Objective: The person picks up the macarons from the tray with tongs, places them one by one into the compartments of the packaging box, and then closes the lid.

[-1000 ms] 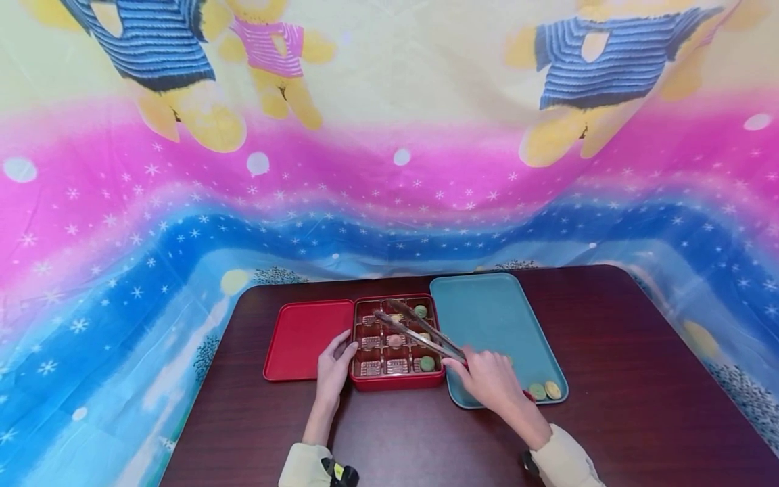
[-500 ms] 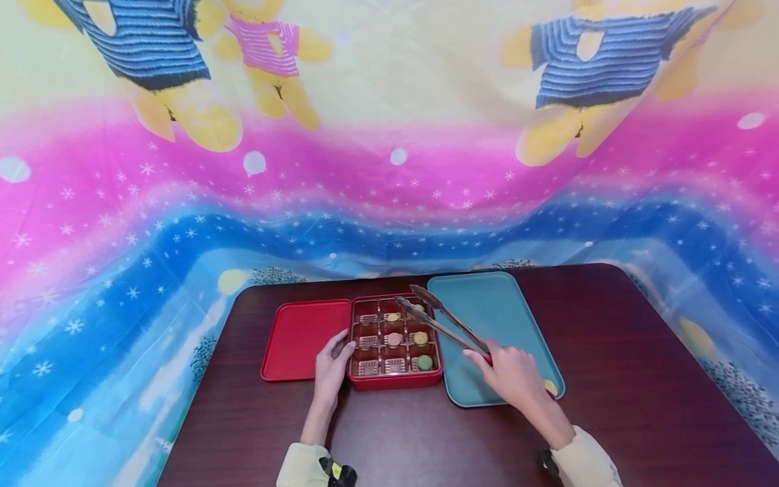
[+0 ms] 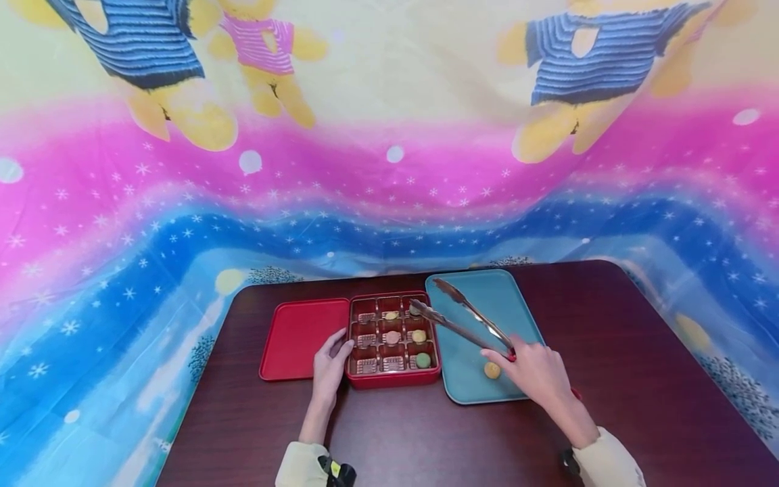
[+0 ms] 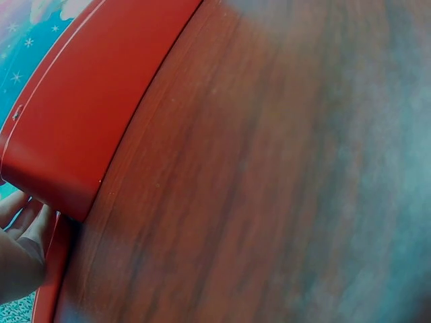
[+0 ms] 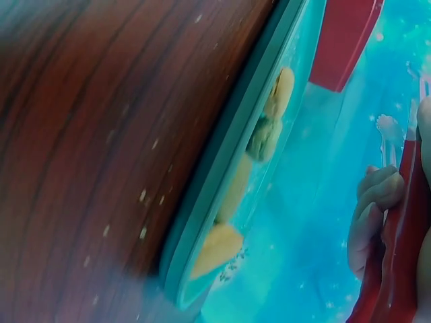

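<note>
My left hand (image 3: 329, 365) rests against the left side of a red box (image 3: 394, 381) with a compartmented brown insert. In the right hand (image 3: 538, 375) I hold metal tongs (image 3: 465, 329) with red handles (image 5: 404, 222); their arms are spread over the box's right edge and the tray, nothing between them. A pink macaron (image 3: 392, 337) sits in the middle compartment. The right column holds a yellow macaron (image 3: 419, 336), a green macaron (image 3: 422, 360) at the front, and one at the back partly behind the tongs. Another pale yellow macaron (image 3: 390, 316) lies back centre.
A teal tray (image 3: 453, 379) stands right of the box. On it lies a yellow macaron (image 3: 492, 370); the right wrist view shows several, including a green macaron (image 5: 264, 138). The red lid (image 3: 304, 341) lies left of the box, on the dark wooden table (image 3: 633, 352).
My right hand has drawn the tongs rightward from over the box to over the tray, and their arms have spread wider. The left hand stays at the box.
</note>
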{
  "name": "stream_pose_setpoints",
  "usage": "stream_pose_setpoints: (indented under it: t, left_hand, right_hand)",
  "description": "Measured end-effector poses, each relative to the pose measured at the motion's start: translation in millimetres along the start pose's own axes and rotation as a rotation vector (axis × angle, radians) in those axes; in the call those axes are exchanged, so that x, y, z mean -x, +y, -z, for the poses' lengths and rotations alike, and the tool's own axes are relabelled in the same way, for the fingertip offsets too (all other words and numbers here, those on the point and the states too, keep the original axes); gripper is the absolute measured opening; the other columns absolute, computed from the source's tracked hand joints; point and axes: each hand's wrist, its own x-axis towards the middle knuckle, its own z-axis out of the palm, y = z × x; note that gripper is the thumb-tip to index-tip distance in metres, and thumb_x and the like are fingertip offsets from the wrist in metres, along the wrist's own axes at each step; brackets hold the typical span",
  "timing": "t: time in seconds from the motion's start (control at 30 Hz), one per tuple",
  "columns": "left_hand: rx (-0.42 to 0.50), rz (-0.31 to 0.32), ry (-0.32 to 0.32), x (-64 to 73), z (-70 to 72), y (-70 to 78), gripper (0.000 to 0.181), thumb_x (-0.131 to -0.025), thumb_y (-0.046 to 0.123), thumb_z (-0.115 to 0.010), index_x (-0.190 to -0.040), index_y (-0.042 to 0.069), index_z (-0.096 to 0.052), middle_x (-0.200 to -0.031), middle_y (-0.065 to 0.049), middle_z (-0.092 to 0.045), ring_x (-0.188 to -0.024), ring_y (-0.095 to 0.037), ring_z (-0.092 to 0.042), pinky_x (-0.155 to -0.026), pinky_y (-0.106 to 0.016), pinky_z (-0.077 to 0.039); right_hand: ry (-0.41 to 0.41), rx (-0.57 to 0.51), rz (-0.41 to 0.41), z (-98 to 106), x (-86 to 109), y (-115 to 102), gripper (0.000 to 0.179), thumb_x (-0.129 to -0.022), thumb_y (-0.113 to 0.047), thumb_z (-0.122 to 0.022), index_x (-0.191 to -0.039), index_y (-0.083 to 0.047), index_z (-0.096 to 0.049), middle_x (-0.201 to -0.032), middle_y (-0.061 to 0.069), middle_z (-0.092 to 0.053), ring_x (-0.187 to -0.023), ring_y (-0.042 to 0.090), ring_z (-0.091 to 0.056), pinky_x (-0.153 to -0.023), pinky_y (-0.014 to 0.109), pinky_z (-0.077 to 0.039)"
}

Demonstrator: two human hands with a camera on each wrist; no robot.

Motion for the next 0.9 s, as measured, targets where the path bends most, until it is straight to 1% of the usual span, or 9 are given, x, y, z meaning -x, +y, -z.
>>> stream_pose_setpoints:
  t: [0.13,0.27,0.33,0.43,0.57,0.67,0.77,0.9]
  left_hand:
    - [-0.011,-0.002,-0.004,-1.0,-0.8,0.1,0.045,-0.102,0.011,-0.065,-0.142,-0.006,-0.058,-0.141,-0.028,-0.058,-0.133,-0.036,-0.055,-0.1,-0.032,-0.051]
    - [-0.014,0.005,0.002,-1.6,-0.9,-1.3,0.043,-0.102,0.009,-0.065,-0.142,-0.005,-0.059,-0.141,-0.027,-0.059,-0.132,-0.035,-0.056,-0.099,-0.029,-0.051]
    - [-0.012,0.0,0.004,-1.9,-1.0,-2.0,0.043,-0.101,0.009,-0.065,-0.141,-0.006,-0.059,-0.14,-0.027,-0.06,-0.132,-0.036,-0.056,-0.098,-0.026,-0.05]
    - [-0.01,-0.008,0.005,-2.4,-1.5,-2.6,0.043,-0.101,0.01,-0.066,-0.141,-0.006,-0.059,-0.14,-0.027,-0.06,-0.132,-0.036,-0.056,-0.096,-0.023,-0.05]
    - [-0.009,-0.006,0.007,-3.0,-0.2,-3.0,0.043,-0.102,0.01,-0.065,-0.141,-0.006,-0.059,-0.14,-0.027,-0.06,-0.131,-0.035,-0.056,-0.093,-0.02,-0.049]
    - [-0.001,-0.002,0.007,-3.4,0.6,-3.0,0.042,-0.101,0.008,-0.066,-0.141,-0.005,-0.06,-0.139,-0.027,-0.06,-0.131,-0.034,-0.056,-0.092,-0.018,-0.048]
    - [0.001,-0.002,0.004,-3.0,0.3,-2.7,0.042,-0.101,0.009,-0.066,-0.141,-0.005,-0.06,-0.14,-0.026,-0.06,-0.131,-0.034,-0.056,-0.093,-0.019,-0.049]
    - [-0.004,0.007,0.004,-2.1,0.4,-2.5,0.043,-0.101,0.01,-0.066,-0.142,-0.004,-0.059,-0.141,-0.026,-0.059,-0.132,-0.034,-0.056,-0.097,-0.024,-0.049]
  right_hand:
    - [0.006,0.002,-0.017,4.9,2.8,9.5,0.046,-0.085,-0.046,-0.083,-0.08,-0.009,-0.057,-0.053,-0.004,-0.029,-0.042,0.013,-0.029,-0.04,0.03,-0.029]
    - [0.007,0.009,-0.025,9.0,6.1,17.7,0.043,-0.085,-0.044,-0.083,-0.081,-0.007,-0.061,-0.051,-0.004,-0.029,-0.041,0.014,-0.03,-0.039,0.03,-0.029]
    - [0.013,0.017,-0.005,10.3,7.8,22.0,0.041,-0.085,-0.041,-0.084,-0.08,-0.008,-0.061,-0.05,-0.004,-0.029,-0.04,0.013,-0.029,-0.039,0.029,-0.029]
    - [0.027,0.014,0.052,11.6,11.0,28.9,0.036,-0.084,-0.036,-0.085,-0.08,-0.01,-0.062,-0.05,-0.006,-0.028,-0.04,0.01,-0.027,-0.038,0.027,-0.027]
    - [0.031,0.012,0.13,11.7,15.4,37.1,0.038,-0.084,-0.033,-0.085,-0.073,-0.016,-0.053,-0.052,-0.01,-0.024,-0.041,0.005,-0.022,-0.039,0.024,-0.024]
    - [0.028,0.005,0.167,11.8,19.1,42.4,0.041,-0.086,-0.031,-0.083,-0.071,-0.019,-0.047,-0.054,-0.012,-0.024,-0.043,0.002,-0.021,-0.041,0.023,-0.022]
    - [0.03,-0.007,0.184,12.5,22.7,47.1,0.041,-0.087,-0.026,-0.082,-0.07,-0.02,-0.046,-0.055,-0.013,-0.024,-0.044,0.001,-0.02,-0.042,0.022,-0.021]
    - [0.022,-0.006,0.177,15.3,26.3,51.3,0.041,-0.087,-0.022,-0.082,-0.07,-0.02,-0.045,-0.056,-0.013,-0.024,-0.045,0.0,-0.019,-0.042,0.022,-0.021]
